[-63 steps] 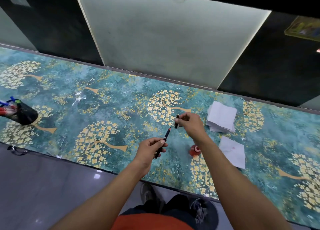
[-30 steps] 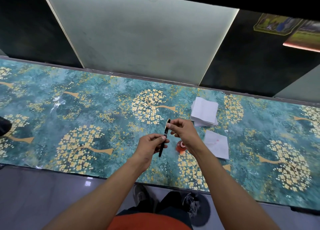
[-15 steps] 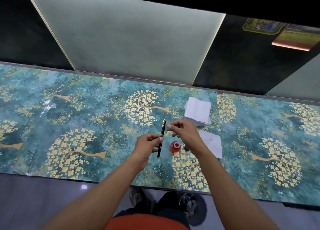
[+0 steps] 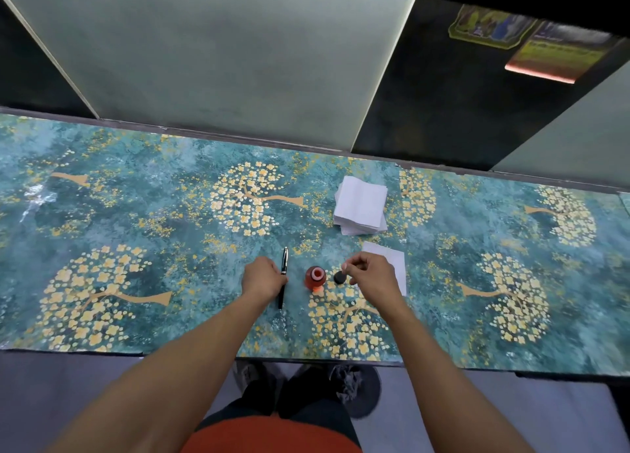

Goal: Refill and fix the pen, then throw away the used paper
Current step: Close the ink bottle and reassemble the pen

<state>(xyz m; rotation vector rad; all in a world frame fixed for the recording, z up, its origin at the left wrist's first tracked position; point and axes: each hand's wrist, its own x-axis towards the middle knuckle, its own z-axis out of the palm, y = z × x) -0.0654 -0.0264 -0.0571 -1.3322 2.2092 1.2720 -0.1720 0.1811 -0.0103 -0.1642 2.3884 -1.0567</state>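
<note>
Fingers (image 4: 283, 277) of the left hand (image 4: 262, 278) are curled round the pen (image 4: 283, 275), held low over the bench (image 4: 136, 214) just left of the open ink bottle (image 4: 315, 277). Right-hand (image 4: 370, 273) fingers are pinched on the black cap (image 4: 339, 277), just right of the bottle. One used paper (image 4: 397, 260) is seen beyond the right hand. Refilling appears finished; capping the bottle is judged next, which calls for centring the cap over its mouth.

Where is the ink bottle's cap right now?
In the head view, the black cap sits just right of the open red ink bottle, under the fingers of the right hand.
</note>
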